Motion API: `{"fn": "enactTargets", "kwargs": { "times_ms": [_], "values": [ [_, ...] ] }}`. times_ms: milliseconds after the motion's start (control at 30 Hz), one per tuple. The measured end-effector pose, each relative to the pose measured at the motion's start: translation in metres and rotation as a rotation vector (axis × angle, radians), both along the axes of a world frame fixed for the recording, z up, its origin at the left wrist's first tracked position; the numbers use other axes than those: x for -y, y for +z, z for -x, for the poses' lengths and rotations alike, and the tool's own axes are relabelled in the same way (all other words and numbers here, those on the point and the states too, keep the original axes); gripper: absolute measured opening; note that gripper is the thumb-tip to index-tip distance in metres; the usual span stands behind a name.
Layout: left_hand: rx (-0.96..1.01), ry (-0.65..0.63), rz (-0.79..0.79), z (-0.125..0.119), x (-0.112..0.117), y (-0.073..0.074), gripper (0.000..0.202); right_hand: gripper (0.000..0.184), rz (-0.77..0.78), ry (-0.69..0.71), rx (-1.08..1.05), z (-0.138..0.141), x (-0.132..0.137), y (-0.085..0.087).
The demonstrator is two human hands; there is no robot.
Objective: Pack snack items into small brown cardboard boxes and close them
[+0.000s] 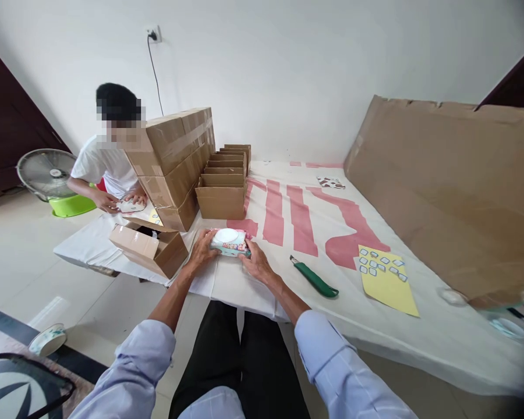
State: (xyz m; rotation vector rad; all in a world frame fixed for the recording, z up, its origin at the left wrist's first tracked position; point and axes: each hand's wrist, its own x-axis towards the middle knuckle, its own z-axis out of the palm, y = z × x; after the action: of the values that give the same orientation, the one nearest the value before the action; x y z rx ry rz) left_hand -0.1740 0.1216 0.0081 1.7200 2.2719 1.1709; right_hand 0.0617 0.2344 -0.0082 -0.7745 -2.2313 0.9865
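Near table edge: soft pack (230,241) with a round white lid and printed wrap, its print too small to read. Left hand (203,247) and right hand (255,262) clasp its ends, fingers curled against it. Right of them: green-handled knife (317,280), then a yellow sheet (395,291) of small blue-edged stickers. Left: open carton (151,247). White cloth (288,291) with red shapes. Farther: open boxes (222,198), a taped stack (177,154) and a seated person (109,166). Cardboard (441,192) far right.

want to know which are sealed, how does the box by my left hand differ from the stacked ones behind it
The single box is open, flaps out, and sits alone near the left hand; the stacked boxes are taped shut and piled several high. Both are plain brown cardboard.
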Motion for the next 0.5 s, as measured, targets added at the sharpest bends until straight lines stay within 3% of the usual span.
{"fn": "enactTargets", "kwargs": {
  "times_ms": [233,333,433,500],
  "values": [
    [-0.04,0.282,-0.065,0.031,-0.048,0.009,0.069,0.081,0.082,0.046,-0.08,0.076,-0.046,0.0],
    [-0.073,0.401,-0.074,0.018,-0.057,0.005,0.053,0.083,0.094,0.049,-0.087,0.093,-0.059,0.002],
    [-0.094,0.392,-0.022,-0.003,-0.062,-0.008,0.023,0.079,0.083,0.044,-0.072,0.094,-0.061,0.004],
    [-0.087,0.366,0.024,-0.013,-0.069,-0.016,0.018,0.074,0.05,0.042,-0.042,0.085,-0.055,0.007]
  ]
}}
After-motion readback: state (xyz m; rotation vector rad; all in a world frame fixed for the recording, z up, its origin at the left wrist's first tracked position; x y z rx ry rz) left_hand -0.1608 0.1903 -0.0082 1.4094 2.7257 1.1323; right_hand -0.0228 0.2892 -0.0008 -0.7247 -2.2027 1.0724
